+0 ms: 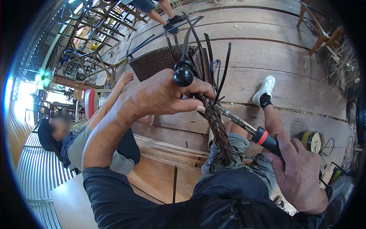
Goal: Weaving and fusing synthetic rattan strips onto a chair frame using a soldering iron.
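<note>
My left hand (167, 93) is closed round a dark brown braided wicker strip (219, 133), its thumb pressed along the braid. Sticking up beside those fingers is a black ball-shaped handle (183, 74) with a dark curved shaft; the palm side of the grip is hidden. Loose flat strands (225, 70) fan out beyond the hand. My right hand (299, 171) grips a screwdriver-like tool (265, 139) with a black handle, a red band and a metal shaft. Its tip meets the braid just below my left thumb, and I cannot tell how far it goes in. The braid's lower end hangs over my lap.
A woven brown panel (152, 63) lies beyond my left hand on the plank floor (244, 57). On the left another person (76, 141) sits close by. Chair frames (95, 23) are stacked at far left. A round tin (313, 141) and wire stand at right.
</note>
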`<state>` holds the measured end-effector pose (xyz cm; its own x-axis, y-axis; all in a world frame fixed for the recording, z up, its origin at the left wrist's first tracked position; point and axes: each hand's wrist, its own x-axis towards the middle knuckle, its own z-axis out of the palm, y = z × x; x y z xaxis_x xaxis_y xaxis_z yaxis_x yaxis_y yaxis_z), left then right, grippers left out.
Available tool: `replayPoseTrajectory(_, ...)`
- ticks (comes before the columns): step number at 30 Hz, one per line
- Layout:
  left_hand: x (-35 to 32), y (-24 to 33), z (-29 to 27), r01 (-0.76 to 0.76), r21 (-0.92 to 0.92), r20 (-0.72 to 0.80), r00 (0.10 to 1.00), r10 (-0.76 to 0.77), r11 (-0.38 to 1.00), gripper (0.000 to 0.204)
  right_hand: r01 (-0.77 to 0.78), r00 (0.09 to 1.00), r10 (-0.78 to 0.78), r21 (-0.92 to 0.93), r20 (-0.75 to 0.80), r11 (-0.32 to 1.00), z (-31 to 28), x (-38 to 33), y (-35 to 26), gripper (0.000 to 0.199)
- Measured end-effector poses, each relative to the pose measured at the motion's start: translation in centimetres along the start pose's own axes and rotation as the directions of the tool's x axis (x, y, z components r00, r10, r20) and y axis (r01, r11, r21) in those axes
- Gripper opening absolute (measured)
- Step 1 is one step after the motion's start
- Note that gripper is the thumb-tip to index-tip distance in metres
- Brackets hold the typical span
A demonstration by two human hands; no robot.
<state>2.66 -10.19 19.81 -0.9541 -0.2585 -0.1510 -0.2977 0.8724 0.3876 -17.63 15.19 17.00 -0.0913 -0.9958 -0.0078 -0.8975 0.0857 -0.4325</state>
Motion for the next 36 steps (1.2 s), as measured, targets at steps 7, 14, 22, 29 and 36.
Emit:
replayPoseTrajectory(7, 0.0, 0.2, -0.1, 0.045, 0.009, 0.046, 0.998, -0.045, 0.999, 0.035, -0.03, 0.999, 0.031, -0.041, 0.016, 0.999, -0.8, 0.1, -0.3, 0.048)
replayPoseTrajectory(14, 0.1, 0.2, 0.0, -0.012, -0.064, 0.013, 1.0, 0.013, 0.998, 0.035, -0.02, 1.0, 0.019, -0.086, -0.013, 0.996, -0.5, -0.1, -0.5, 0.049)
replayPoseTrajectory(22, 0.1, 0.6, -0.2, 0.033, -0.115, 0.056, 0.998, -0.026, 0.993, 0.035, -0.003, 1.0, 0.003, -0.025, -0.029, 1.0, -0.1, 0.1, 0.0, 0.049)
replayPoseTrajectory(29, 0.2, 0.5, -0.3, 0.06, -0.096, 0.086, 0.995, -0.052, 0.994, 0.036, 0.007, 0.999, -0.008, -0.029, -0.045, 1.0, 0.4, 0.3, 0.3, 0.051)
replayPoseTrajectory(36, 0.1, 0.6, -0.2, 0.092, -0.119, 0.083, 0.993, -0.083, 0.989, 0.036, -0.028, 0.999, 0.027, 0.013, 0.036, 1.0, 0.0, 0.3, 0.4, 0.052)
